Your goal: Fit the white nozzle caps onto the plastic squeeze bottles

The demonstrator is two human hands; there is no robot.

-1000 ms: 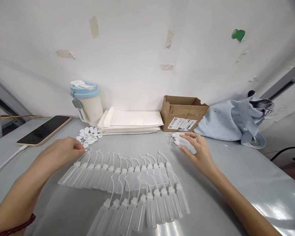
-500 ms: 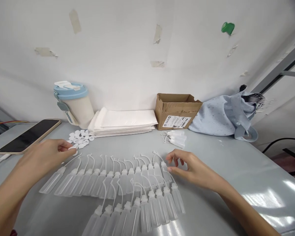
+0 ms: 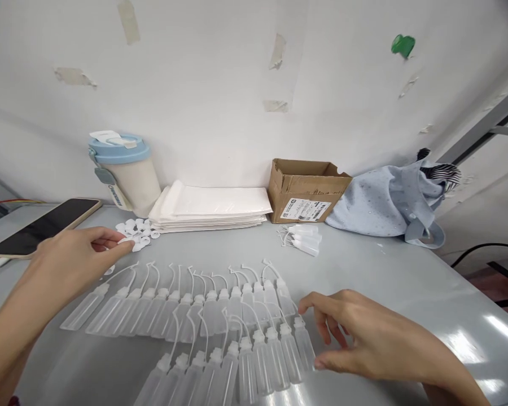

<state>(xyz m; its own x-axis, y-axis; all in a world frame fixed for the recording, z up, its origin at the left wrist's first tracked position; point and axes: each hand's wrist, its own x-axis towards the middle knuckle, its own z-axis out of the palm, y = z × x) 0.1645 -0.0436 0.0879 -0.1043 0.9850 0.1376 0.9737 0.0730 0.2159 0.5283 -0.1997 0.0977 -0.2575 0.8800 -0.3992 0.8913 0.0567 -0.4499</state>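
Note:
My left hand (image 3: 82, 254) is at the pile of small white plastic caps (image 3: 139, 228), thumb and forefinger pinched on a white cap (image 3: 126, 241). Its other fingers are curled and partly hidden. My right hand (image 3: 359, 332), fingers apart and holding nothing, is beside the rightmost translucent squeeze bottle (image 3: 305, 344) of the front row. The bottles lie side by side in two rows. Each has a white strap trailing from its neck, as on the far-left bottle (image 3: 84, 307). One loose cap (image 3: 109, 270) lies under my left hand.
Behind the bottles are a stack of white envelopes (image 3: 211, 208), a cardboard box (image 3: 307, 194) and a light blue cloth bag (image 3: 376, 200). Several needle-tipped small bottles (image 3: 303, 239) lie before the box. At left are a blue-lidded cup (image 3: 131, 175) and a phone (image 3: 42, 228).
My right hand has moved down and right, from the back row's end to the front row's end, its fingers wider apart. My left hand has shifted slightly up toward the cap pile.

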